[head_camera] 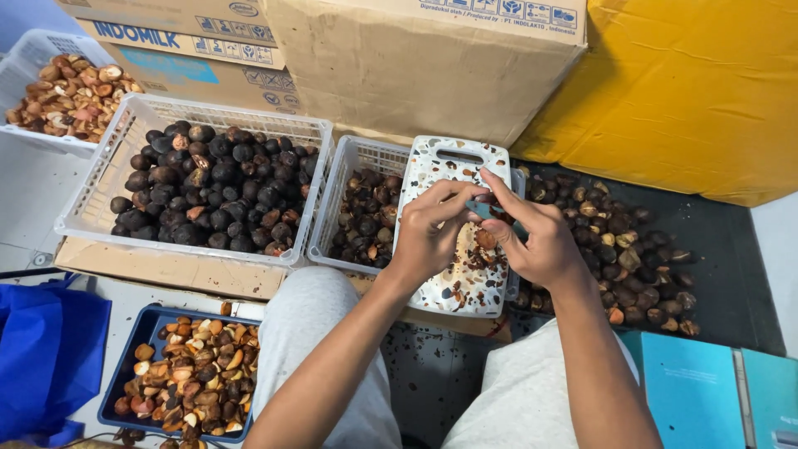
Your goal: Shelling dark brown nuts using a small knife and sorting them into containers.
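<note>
**Small nut worked over a speckled cutting board**

A small dark nut (480, 208) is pinched between the fingertips of both hands, above the upper part of a white speckled cutting board (453, 162). The left hand (428, 229) is curled, its thumb and forefinger closed on the nut from the left. The right hand (536, 237) is clenched around a small tool with a grey-blue handle (482, 209), whose tip is hidden at the nut; whether it is a blade cannot be told. Brown shell bits and one reddish-brown kernel (485, 239) are scattered on the board beneath the hands.

The board is laid across a small white basket (353, 158) holding dark nuts and is propped over the knees. To the left, a larger white basket (125, 137) is filled with black round nuts. A loose heap of dark and brown nuts (628, 258) is spread on a dark mat to the right. A blue tray (150, 320) of cut tan pieces is seen lower left, and another white basket (33, 46) of brown pieces upper left. Cardboard boxes (416, 66) are stacked behind.
</note>
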